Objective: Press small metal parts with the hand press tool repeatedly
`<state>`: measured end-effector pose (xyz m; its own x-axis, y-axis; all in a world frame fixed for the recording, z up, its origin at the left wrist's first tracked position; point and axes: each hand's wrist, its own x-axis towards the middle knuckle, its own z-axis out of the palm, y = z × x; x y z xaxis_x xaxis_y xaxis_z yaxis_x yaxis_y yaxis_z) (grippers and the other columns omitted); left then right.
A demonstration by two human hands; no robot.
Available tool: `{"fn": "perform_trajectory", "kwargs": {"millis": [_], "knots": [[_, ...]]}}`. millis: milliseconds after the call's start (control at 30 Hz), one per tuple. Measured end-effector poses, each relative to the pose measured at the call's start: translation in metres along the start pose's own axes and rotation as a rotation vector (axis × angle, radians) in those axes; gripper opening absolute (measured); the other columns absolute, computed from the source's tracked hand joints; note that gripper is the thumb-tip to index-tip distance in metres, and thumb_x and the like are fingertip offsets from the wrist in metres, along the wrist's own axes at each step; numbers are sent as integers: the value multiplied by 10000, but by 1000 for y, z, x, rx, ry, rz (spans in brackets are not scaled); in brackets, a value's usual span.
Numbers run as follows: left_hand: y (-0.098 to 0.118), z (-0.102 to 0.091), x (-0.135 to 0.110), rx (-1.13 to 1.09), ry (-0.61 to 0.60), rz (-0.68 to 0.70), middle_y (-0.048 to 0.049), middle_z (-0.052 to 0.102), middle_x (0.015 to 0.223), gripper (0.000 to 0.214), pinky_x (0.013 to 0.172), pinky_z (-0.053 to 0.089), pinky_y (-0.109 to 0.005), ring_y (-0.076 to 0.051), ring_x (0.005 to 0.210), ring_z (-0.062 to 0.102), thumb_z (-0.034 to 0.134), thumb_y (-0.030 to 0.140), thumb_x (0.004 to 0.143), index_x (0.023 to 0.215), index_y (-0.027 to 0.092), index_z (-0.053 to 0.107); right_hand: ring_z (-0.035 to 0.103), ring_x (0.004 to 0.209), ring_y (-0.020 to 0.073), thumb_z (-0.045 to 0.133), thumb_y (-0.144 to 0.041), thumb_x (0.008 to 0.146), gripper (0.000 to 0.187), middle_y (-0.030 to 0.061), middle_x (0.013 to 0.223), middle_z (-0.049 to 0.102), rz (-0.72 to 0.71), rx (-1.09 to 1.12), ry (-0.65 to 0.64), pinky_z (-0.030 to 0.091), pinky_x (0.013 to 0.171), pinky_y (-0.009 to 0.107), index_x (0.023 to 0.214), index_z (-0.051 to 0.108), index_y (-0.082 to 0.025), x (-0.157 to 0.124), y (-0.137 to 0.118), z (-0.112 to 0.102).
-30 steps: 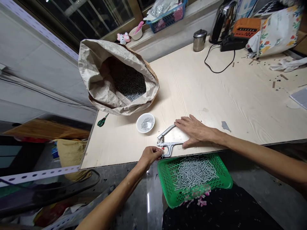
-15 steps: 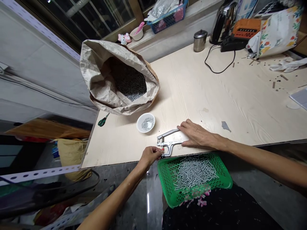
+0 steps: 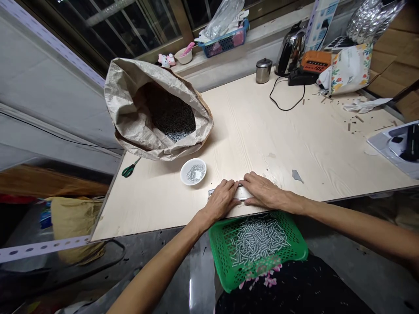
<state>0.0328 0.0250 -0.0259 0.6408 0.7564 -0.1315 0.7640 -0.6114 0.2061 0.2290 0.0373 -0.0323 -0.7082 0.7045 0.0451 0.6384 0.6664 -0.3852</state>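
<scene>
Silver hand press pliers (image 3: 243,199) lie on the pale wooden table (image 3: 294,131) near its front edge, mostly covered by my hands. My left hand (image 3: 223,200) rests over the head of the pliers, fingers closed down on it. My right hand (image 3: 263,192) presses on the handles, which look squeezed together beneath it. Just below the table edge, on my lap, a green plastic basket (image 3: 220,261) holds a heap of small metal pieces (image 3: 258,240). A small white bowl (image 3: 193,171) with a few metal pieces stands just left of my hands.
A large open paper sack (image 3: 131,109) of small dark metal parts stands at the table's back left, with green-handled scissors (image 3: 129,169) beside it. A steel canister (image 3: 263,69), a kettle (image 3: 291,48) with a black cord, an orange box and scattered scraps lie at the back right.
My left hand has moved from the pliers' jaw up onto the tool. The handles have come together under my right hand. The view has shifted slightly.
</scene>
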Motion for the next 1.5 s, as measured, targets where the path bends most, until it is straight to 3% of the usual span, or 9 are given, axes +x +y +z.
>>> {"fn": "perform_trajectory", "kwargs": {"millis": [133, 267, 467, 567, 833, 967, 1133, 1333, 1500], "knots": [[2, 10, 0, 7, 53, -38, -81, 619, 947, 253, 809, 477, -373, -224, 902, 525, 402, 325, 965, 996, 151, 582, 534, 874, 206, 580, -216, 888, 71, 85, 893, 603, -9, -28, 15, 462, 757, 328, 865, 606, -153, 10, 3, 15], [2, 19, 0, -6, 136, -86, -78, 633, 896, 275, 793, 496, -373, -218, 889, 552, 386, 333, 970, 942, 157, 596, 546, 848, 204, 516, -236, 924, 139, 76, 861, 610, -39, -24, 40, 473, 735, 337, 836, 605, -177, 15, 7, 21], [14, 28, -29, -2, 342, -143, -143, 458, 1404, 295, 1020, 438, -511, -299, 1312, 407, 564, 283, 891, 1173, 197, 552, 476, 1133, 289, 632, -459, 826, 571, 156, 1274, 522, -90, 25, 110, 457, 884, 432, 1282, 478, -153, 8, 19, 11], [32, 39, -43, -23, 374, -164, -142, 425, 1442, 296, 1044, 428, -527, -304, 1377, 332, 522, 238, 912, 1205, 205, 541, 507, 1037, 255, 517, -317, 913, 363, 134, 1181, 576, -35, -9, 125, 447, 858, 398, 1234, 525, -148, 16, 23, 13], [57, 52, -50, -174, 430, -227, -125, 544, 1286, 321, 1011, 482, -459, -245, 1225, 512, 412, 245, 962, 1267, 206, 506, 462, 840, 210, 410, -111, 927, 235, 72, 895, 599, 11, -204, 204, 353, 694, 319, 898, 629, -192, 56, 31, 24], [43, 35, -63, -117, 547, -487, -120, 585, 1089, 207, 883, 515, -413, -232, 1047, 552, 464, 282, 941, 1035, 177, 615, 459, 871, 213, 388, -76, 924, 266, 74, 926, 596, -23, -241, 227, 342, 699, 318, 960, 623, -197, 55, 34, 28], [9, 10, -74, -156, 299, -903, -88, 609, 857, 245, 716, 464, -355, -250, 894, 548, 614, 396, 820, 748, 164, 640, 460, 867, 215, 350, -52, 925, 305, 73, 912, 591, -25, -255, 261, 352, 694, 320, 960, 621, -187, 53, 34, 34], [-24, -14, -59, -434, -148, -950, -4, 548, 521, 265, 556, 332, -261, -152, 590, 532, 659, 326, 728, 534, 166, 577, 467, 850, 208, 366, -58, 929, 285, 66, 904, 599, -30, -252, 269, 359, 692, 315, 955, 621, -182, 56, 34, 34], [-1, -38, -65, -197, 70, -745, -47, 636, 736, 176, 635, 399, -274, -182, 740, 583, 615, 267, 806, 661, 173, 647, 476, 854, 207, 364, -45, 927, 293, 61, 912, 605, -4, -245, 281, 363, 699, 309, 950, 620, -186, 57, 39, 31]]}}
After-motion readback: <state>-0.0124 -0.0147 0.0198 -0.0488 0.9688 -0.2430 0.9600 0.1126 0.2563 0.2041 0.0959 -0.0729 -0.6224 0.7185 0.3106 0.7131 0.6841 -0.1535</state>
